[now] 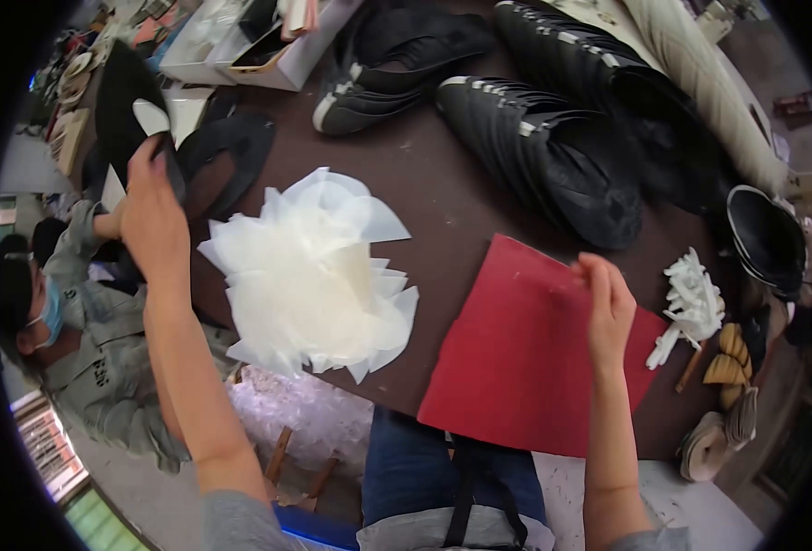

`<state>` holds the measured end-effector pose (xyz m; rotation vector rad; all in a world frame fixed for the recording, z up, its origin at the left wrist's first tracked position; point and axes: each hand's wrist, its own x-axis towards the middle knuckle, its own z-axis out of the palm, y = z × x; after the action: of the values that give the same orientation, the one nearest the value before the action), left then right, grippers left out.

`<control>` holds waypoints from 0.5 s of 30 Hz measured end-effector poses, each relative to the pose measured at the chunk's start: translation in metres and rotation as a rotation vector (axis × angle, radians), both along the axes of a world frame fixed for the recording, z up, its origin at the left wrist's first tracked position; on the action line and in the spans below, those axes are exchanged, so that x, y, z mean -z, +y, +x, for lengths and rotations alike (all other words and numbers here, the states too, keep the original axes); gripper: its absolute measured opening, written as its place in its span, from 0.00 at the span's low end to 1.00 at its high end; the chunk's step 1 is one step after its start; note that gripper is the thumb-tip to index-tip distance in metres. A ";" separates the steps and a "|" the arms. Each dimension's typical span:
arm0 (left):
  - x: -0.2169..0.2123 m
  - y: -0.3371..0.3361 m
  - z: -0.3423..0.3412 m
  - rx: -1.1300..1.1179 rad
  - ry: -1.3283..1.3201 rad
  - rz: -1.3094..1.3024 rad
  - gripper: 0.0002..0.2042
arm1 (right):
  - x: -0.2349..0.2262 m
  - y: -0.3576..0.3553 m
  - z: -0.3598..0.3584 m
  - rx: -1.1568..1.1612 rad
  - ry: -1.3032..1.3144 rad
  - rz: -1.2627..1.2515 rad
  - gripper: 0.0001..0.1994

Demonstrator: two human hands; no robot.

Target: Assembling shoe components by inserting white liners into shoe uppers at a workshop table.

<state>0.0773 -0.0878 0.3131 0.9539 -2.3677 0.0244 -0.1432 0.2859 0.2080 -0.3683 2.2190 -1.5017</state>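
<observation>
My left hand is raised at the far left of the table, its fingers closed on the lower end of a black shoe upper. Beside it lies another black shoe upper with an oval opening. Over a red sheet at the table's front edge hangs my right hand, its fingers curled together; what they hold, if anything, is hidden. Between my hands spreads a loose heap of thin, translucent white cut pieces.
Stacked black shoe uppers fan out across the back of the brown table. White strips and yellow bundles lie at the right edge. Boxes stand at the back left. A masked person is close on my left.
</observation>
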 end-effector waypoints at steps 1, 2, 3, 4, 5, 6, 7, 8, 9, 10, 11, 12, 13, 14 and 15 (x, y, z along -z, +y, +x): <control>0.025 -0.017 -0.014 -0.097 -0.127 0.184 0.17 | 0.006 -0.005 -0.014 -0.009 0.188 0.027 0.11; 0.045 -0.026 -0.022 -0.194 -0.267 0.357 0.18 | 0.012 -0.010 -0.028 -0.024 0.369 0.047 0.10; 0.068 -0.033 -0.014 -0.189 -0.261 0.355 0.18 | 0.017 -0.018 -0.042 -0.019 0.376 0.046 0.10; 0.097 -0.039 -0.003 -0.197 -0.414 0.213 0.19 | 0.021 -0.025 -0.056 -0.076 0.623 0.175 0.11; 0.123 -0.043 0.006 -0.210 -0.565 0.078 0.21 | 0.028 -0.027 -0.064 -0.140 0.871 0.310 0.12; 0.138 -0.022 -0.003 -0.159 -0.529 0.009 0.22 | 0.034 -0.012 -0.078 -0.235 0.829 0.370 0.12; 0.148 0.009 -0.015 -0.153 -0.511 -0.055 0.26 | 0.041 0.004 -0.094 -0.336 0.777 0.417 0.13; 0.160 0.031 -0.010 -0.061 -0.380 -0.028 0.26 | 0.041 0.005 -0.099 -0.356 0.771 0.378 0.13; 0.167 0.053 -0.004 0.029 -0.252 -0.008 0.26 | 0.034 0.010 -0.098 -0.365 0.653 0.322 0.13; 0.158 0.084 -0.010 0.047 -0.196 0.107 0.25 | 0.026 0.012 -0.095 -0.381 0.530 0.264 0.14; 0.153 0.110 -0.008 0.078 -0.173 0.159 0.25 | 0.017 0.009 -0.088 -0.421 0.565 0.280 0.12; 0.149 0.136 -0.011 0.088 -0.150 0.255 0.24 | 0.025 0.020 -0.098 -0.523 0.703 0.325 0.12; 0.140 0.154 -0.011 0.107 -0.112 0.287 0.23 | 0.036 0.032 -0.107 -0.432 0.667 0.404 0.12; 0.134 0.171 -0.011 0.127 -0.073 0.320 0.22 | 0.046 0.041 -0.113 -0.341 0.629 0.485 0.12; 0.133 0.186 -0.006 0.153 0.002 0.344 0.21 | 0.036 0.040 -0.111 -0.184 0.687 0.466 0.12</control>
<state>0.0712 0.0977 0.1803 0.9190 -2.4832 -0.4555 -0.2543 0.3260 0.1723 -1.0134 2.8507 -0.7781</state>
